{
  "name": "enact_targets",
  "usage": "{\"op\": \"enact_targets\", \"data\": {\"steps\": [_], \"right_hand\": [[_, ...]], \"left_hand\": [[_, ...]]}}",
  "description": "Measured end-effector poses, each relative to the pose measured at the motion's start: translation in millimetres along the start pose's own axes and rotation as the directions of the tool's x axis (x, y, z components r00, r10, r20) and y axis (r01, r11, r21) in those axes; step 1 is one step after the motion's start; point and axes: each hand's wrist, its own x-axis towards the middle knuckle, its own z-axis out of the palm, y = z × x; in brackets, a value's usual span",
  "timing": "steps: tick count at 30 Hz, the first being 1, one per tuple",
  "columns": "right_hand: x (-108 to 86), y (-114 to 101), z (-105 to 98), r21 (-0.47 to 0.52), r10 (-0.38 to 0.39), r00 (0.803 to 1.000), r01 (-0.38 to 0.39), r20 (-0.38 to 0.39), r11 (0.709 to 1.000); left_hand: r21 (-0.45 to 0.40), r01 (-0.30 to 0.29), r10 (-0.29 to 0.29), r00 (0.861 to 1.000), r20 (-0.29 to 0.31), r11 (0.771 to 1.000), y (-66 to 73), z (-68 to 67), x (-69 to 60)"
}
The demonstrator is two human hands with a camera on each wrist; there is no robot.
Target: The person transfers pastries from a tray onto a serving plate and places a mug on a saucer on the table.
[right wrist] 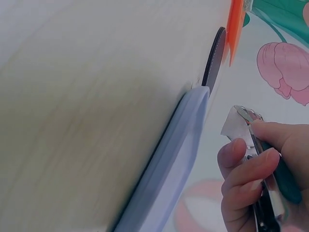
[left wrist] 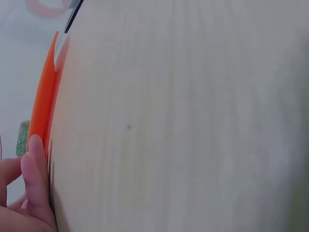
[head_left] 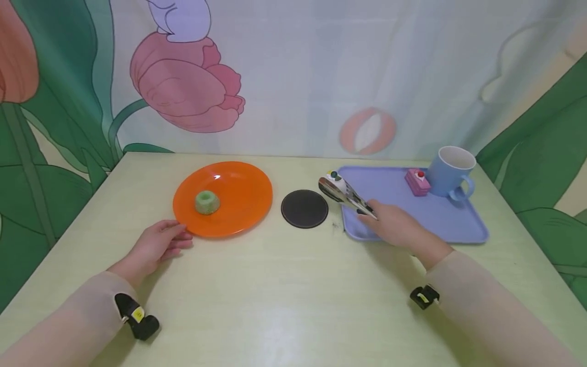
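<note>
My left hand (head_left: pixel 158 244) is at the near left rim of an orange plate (head_left: pixel 238 204), its thumb and fingers pinching the edge. On that plate sits a small green ring-shaped cake (head_left: pixel 207 202), and part of the cake (left wrist: pixel 22 139) shows behind the rim in the left wrist view. With my right hand (head_left: pixel 390 221) I grip metal tongs (head_left: pixel 350 200) over the left side of a lavender tray (head_left: pixel 435 224). Between the tongs' ends is a small white cake piece (right wrist: pixel 234 126), topped with dark and yellow bits in the head view.
A round black coaster (head_left: pixel 304 209) lies between plate and tray. On the tray's right part stand a pink cake slice (head_left: pixel 418 182) with a red topping and a blue mug (head_left: pixel 447 173). A printed curtain (head_left: pixel 284 76) hangs behind the table (head_left: pixel 284 295).
</note>
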Motion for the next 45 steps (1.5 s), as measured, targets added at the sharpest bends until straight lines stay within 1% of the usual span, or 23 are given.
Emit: {"op": "enact_targets", "data": {"steps": [4,12,20,24,29,34,40,45], "right_hand": [[1.5,-4,-2,-0.011,-0.003,1.0,0.003,0.002,1.0],[3.6,-10,-3,-0.007,-0.006,1.0,0.006,0.013,1.0],[9.3,-21,-1,0.003,-0.026,1.0,0.026,0.003,1.0],[12.1,-24,0,-0.002,-0.047,0.999,0.047,-0.005,0.999],[16.7,-30,3,0.007,-0.058,0.998,0.058,0.003,0.998],[19.8,-36,5,0.011,-0.053,0.998,0.052,0.023,0.999],[24.7,-41,7,-0.014,-0.062,0.998,0.063,0.031,0.998],[30.0,-45,7,-0.015,-0.051,0.998,0.052,0.037,0.999]], "left_hand": [[0.003,0.021,-0.021,0.999,-0.025,1.0,2.6,0.1,1.6],[0.02,0.035,-0.034,0.998,-0.044,0.999,4.5,2.7,1.8],[0.019,0.031,-0.03,0.999,-0.042,0.999,2.9,2.8,0.4],[0.016,0.015,-0.014,0.999,-0.032,1.0,2.6,3.7,0.1],[0.0,-0.01,0.01,1.0,-0.018,1.0,1.6,1.5,-1.4],[-0.002,0.006,-0.006,1.0,-0.018,1.0,0.9,1.3,-0.6],[0.012,0.021,-0.021,0.999,-0.027,1.0,0.7,1.3,-0.9],[0.009,0.006,-0.006,1.0,-0.025,1.0,0.8,1.1,-2.2]]}}
